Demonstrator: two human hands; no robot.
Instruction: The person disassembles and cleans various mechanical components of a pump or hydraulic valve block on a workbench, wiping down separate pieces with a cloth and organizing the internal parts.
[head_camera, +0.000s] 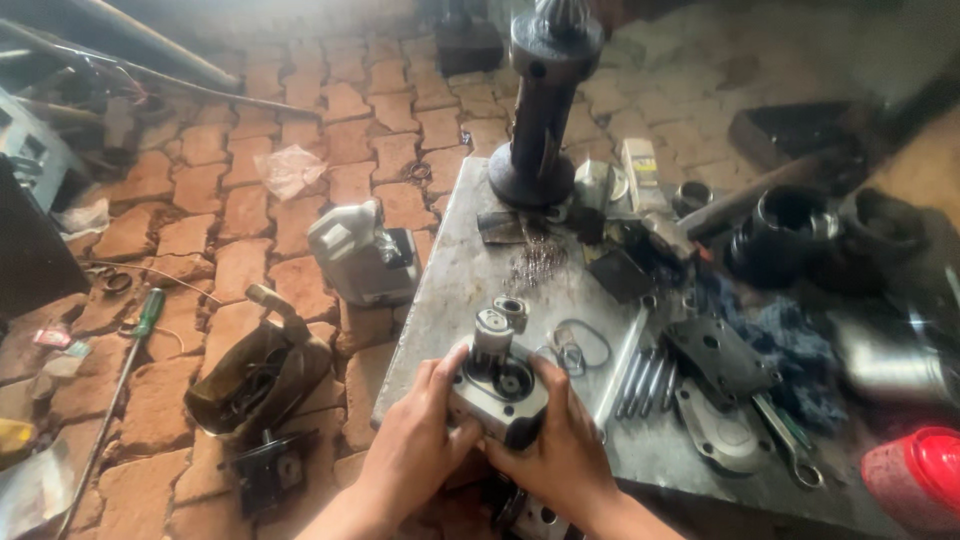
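Note:
My left hand (418, 440) and my right hand (566, 448) both grip a grey metal pump housing (497, 392) at the near edge of a metal worktable (450, 280). A round bore with a bearing shows on the housing's top face. A short gear shaft (492, 331) stands upright out of it, and a second gear (513, 310) sits just behind. Thin rubber seal rings (583, 343) lie on the table to the right of the housing.
Several bolts (645, 380), two metal cover plates (720, 395), a spanner (790, 445) and a blue rag (790, 345) lie at right. A tall dark press column (545, 100) stands at the back. A white jerrycan (355, 255), a screwdriver (140, 325) and a dark bag (250, 375) rest on the brick floor.

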